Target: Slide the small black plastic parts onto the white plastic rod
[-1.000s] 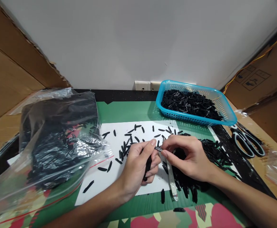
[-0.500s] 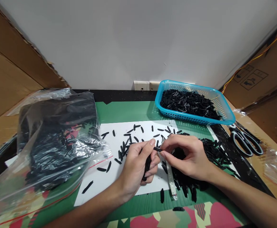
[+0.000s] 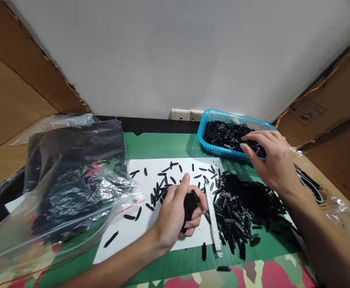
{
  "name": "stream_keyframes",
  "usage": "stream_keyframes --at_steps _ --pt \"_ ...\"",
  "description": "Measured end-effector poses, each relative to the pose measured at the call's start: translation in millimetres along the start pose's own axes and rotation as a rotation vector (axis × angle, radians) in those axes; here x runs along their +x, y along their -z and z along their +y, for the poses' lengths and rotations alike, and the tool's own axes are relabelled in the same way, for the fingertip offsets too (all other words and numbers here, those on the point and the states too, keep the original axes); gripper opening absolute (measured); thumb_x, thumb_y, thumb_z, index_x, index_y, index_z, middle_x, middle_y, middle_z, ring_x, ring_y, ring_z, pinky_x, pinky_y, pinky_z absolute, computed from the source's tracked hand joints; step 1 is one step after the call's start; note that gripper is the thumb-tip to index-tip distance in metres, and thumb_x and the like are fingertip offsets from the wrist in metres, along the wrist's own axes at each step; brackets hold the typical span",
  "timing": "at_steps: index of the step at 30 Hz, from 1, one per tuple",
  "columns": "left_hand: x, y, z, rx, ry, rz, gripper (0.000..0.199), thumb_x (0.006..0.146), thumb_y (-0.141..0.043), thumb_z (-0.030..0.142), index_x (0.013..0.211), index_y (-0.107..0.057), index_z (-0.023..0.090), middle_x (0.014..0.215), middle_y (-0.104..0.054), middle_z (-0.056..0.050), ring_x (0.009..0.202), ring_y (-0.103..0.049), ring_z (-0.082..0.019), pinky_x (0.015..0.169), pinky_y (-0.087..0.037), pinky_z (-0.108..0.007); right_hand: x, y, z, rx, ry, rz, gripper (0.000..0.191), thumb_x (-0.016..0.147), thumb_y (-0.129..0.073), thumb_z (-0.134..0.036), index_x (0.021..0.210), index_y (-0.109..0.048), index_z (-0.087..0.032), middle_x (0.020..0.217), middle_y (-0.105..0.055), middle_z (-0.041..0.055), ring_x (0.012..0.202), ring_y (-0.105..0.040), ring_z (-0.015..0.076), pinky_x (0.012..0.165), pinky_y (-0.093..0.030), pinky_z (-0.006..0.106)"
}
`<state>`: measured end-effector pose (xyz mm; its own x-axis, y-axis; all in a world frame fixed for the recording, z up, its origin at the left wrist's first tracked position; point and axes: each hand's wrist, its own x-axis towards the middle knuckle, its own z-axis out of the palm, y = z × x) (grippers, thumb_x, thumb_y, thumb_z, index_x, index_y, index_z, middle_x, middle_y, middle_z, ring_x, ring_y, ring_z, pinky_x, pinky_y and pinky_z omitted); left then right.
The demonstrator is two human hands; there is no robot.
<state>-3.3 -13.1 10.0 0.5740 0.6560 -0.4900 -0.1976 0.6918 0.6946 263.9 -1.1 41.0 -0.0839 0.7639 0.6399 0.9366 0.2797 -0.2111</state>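
My left hand point(image 3: 182, 210) is closed around a bundle of small, elongated black pieces point(image 3: 190, 204), thumb pointing up, above the white sheet. My right hand point(image 3: 269, 154) is over the right side of the blue basket point(image 3: 203, 138), thumb and forefinger slightly apart, with nothing visible between them. Many similar black strips point(image 3: 227, 134) lie inside the basket, partly hidden by that hand. Between the hands is a large heap of black pieces point(image 3: 232, 212). A narrow, pale wrapped strip point(image 3: 213, 220) lies along the heap's left edge. More pieces are scattered on the white paper point(image 3: 135, 236).
A clear zip bag point(image 3: 81, 192) full of black material lies at left. Scissors point(image 3: 311, 186) rest at right, partly behind my right arm, near crumpled clear plastic point(image 3: 346, 220). Cardboard point(image 3: 21, 68) stands on both sides; a socket strip point(image 3: 181, 115) sits against the back wall.
My right hand has moved from beside my left hand, where it pinched a black piece, up and right to the basket. My left hand still holds its bundle.
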Motion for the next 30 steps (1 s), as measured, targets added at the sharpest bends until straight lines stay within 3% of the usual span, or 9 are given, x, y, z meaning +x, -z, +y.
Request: stream_keyframes --at_steps 4,7,10,15,25,30 --pt "-1 -1.5 0 0.030 0.095 -0.044 0.078 0.084 -0.051 0.091 0.066 -0.060 0.016 0.050 -0.040 0.005 0.038 -0.026 -0.003 0.032 -0.015 -0.012 -11 1 -42 0.572 0.096 -0.295 0.014 0.106 -0.063 -0.021 0.116 -0.073 -0.020 0.117 -0.072 0.0093 0.109 -0.068 0.0221 0.094 -0.055 0.037" --pt "-1 -0.7 -1 0.043 0.132 -0.093 0.080 0.079 -0.047 0.097 0.064 -0.050 0.019 0.049 -0.038 0.006 0.037 -0.024 -0.003 0.032 -0.014 -0.012 -18 -5 -69 0.788 0.184 -0.491 0.021 0.106 -0.062 -0.017 0.121 -0.074 -0.023 0.119 -0.069 0.0084 0.111 -0.066 0.0196 0.096 -0.055 0.034" --pt "1 2.2 -3 0.086 0.134 -0.131 0.081 0.075 -0.047 0.100 0.064 -0.045 0.020 0.051 -0.040 0.006 0.038 -0.024 -0.003 0.032 -0.015 -0.012 -21 -11 -75 0.893 0.104 -0.587 0.020 0.107 -0.061 -0.017 0.118 -0.076 -0.025 0.119 -0.069 0.0073 0.113 -0.066 0.0193 0.098 -0.054 0.034" --pt "1 6.1 -7 0.151 0.157 -0.192 0.082 0.076 -0.044 0.101 0.061 -0.041 0.021 0.051 -0.035 0.007 0.039 -0.024 -0.004 0.034 -0.013 -0.014 -20 -14 -70 1.006 -0.041 -0.624 0.004 0.103 -0.070 -0.024 0.103 -0.074 -0.022 0.106 -0.073 0.0040 0.104 -0.067 0.0195 0.097 -0.052 0.035" --pt "-1 5.5 -5 0.163 0.067 -0.204 0.068 0.093 -0.055 0.078 0.062 -0.043 0.019 0.055 -0.037 0.006 0.041 -0.024 -0.003 0.036 -0.013 -0.016 -28 -21 -66 1.062 -0.107 -0.462 0.007 0.102 -0.071 -0.021 0.095 -0.070 -0.022 0.096 -0.069 0.0022 0.094 -0.063 0.0182 0.088 -0.048 0.033" --pt "-2 5.8 -6 0.128 -0.002 -0.205 0.063 0.097 -0.059 0.068 0.061 -0.044 0.018 0.053 -0.037 0.007 0.039 -0.024 -0.003 0.036 -0.015 -0.015 -31 -25 -65 1.047 -0.148 -0.474 0.012 0.103 -0.069 -0.023 0.091 -0.068 -0.021 0.091 -0.066 0.0012 0.088 -0.060 0.0176 0.084 -0.045 0.032"
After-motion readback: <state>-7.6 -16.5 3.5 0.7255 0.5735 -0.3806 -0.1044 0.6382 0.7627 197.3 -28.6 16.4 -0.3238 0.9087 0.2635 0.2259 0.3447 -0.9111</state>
